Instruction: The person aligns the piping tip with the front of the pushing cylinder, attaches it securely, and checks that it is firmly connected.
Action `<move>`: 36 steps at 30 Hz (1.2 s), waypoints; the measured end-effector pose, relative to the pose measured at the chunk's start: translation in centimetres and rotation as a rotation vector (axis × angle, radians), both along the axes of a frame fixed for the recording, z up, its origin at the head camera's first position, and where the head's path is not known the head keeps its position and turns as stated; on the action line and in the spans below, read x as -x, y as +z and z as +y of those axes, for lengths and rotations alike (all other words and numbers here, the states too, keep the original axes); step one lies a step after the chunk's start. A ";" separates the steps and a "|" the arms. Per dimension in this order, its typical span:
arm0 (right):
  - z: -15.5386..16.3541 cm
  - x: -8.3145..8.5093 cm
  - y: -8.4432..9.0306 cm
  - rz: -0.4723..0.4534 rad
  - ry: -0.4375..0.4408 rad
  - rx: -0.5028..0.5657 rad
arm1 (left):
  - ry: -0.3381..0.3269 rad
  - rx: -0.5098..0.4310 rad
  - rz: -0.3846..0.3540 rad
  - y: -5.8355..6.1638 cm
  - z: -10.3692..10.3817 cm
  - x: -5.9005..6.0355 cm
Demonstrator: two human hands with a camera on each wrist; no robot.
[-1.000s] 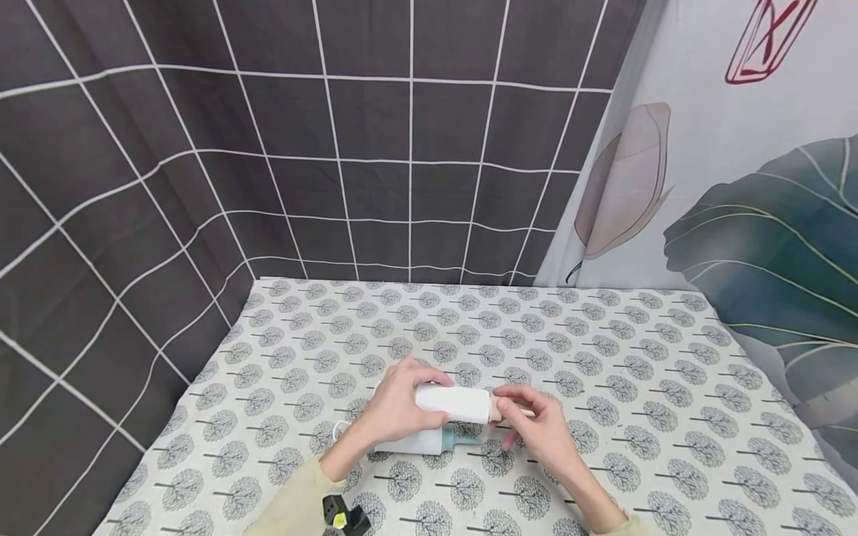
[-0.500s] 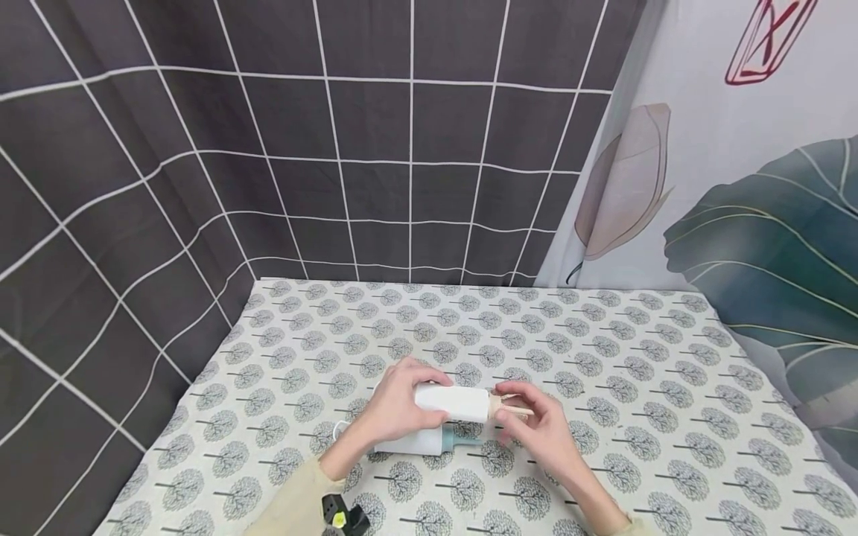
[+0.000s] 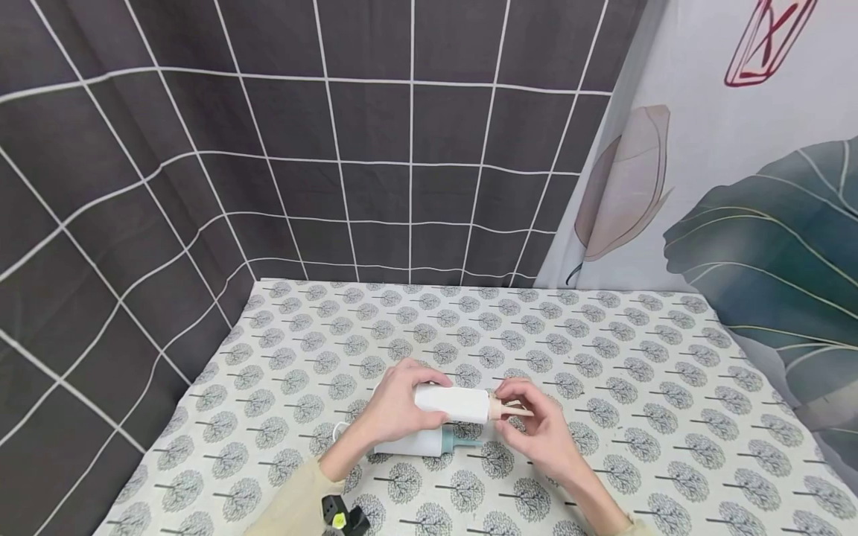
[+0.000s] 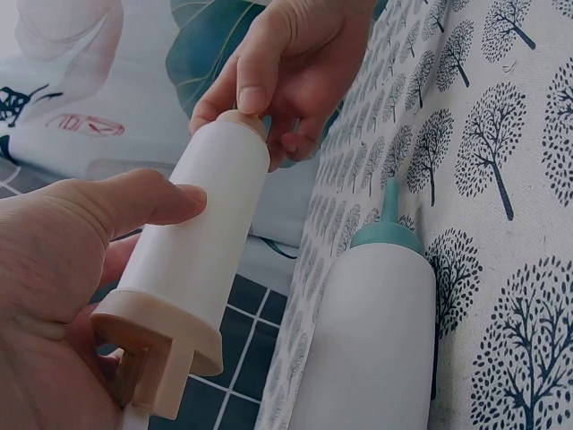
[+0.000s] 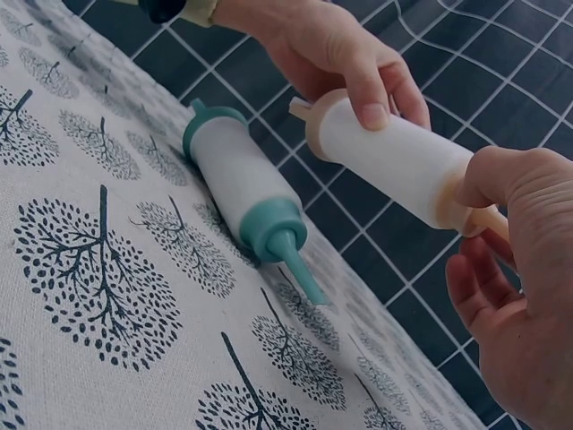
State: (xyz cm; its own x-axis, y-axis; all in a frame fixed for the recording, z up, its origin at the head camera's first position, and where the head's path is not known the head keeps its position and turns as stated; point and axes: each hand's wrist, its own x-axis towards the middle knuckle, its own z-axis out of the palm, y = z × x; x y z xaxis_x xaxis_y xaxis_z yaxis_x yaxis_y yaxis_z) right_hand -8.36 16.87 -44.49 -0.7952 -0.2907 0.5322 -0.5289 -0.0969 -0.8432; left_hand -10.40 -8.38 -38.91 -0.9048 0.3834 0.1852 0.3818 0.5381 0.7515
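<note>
My left hand [image 3: 401, 402] grips a white squeeze bottle [image 3: 456, 404] round its body, thumb laid along the side. It lies sideways, its beige nozzle [image 3: 515, 411] pointing right. A beige base with a bracket-like piece [image 4: 161, 336] shows at its other end in the left wrist view. My right hand [image 3: 544, 428] holds the beige cap [image 5: 457, 215] at the nozzle end between thumb and fingers. Beside and below the held bottle, a second white bottle [image 5: 242, 170] with a teal cap [image 5: 273, 228] and teal nozzle lies on the cloth, partly hidden by my left hand in the head view.
A tree-print cloth [image 3: 322, 327] covers the table. Behind and to the left hangs a dark curtain with white grid lines [image 3: 375, 119]. A pale leaf-print curtain [image 3: 710, 149] hangs at the right. A white loop [image 3: 339, 429] shows beside my left wrist.
My right fingers have shifted round the beige cap, and more of the nozzle shows between them. The left hand and both bottles stay in place.
</note>
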 end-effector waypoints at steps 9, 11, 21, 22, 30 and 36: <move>0.0 0.1 -0.3 0.001 0.001 0.004 | -0.003 -0.001 -0.003 -0.1 -0.1 -0.1; 0.0 0.0 -0.3 -0.013 -0.006 -0.002 | -0.005 -0.002 -0.002 -0.1 -0.1 -0.1; -0.1 -0.2 0.0 -0.112 -0.074 -0.057 | 0.002 0.012 0.003 -0.1 -0.1 0.0; -0.1 -0.2 0.0 -0.122 -0.080 -0.062 | 0.001 0.015 0.005 -0.1 -0.1 0.0; -0.1 -0.2 0.1 -0.171 -0.121 -0.091 | -0.010 0.012 0.014 0.0 0.0 0.0; 0.0 -0.2 0.2 -0.159 -0.103 -0.087 | -0.007 0.006 -0.005 0.0 0.0 -0.2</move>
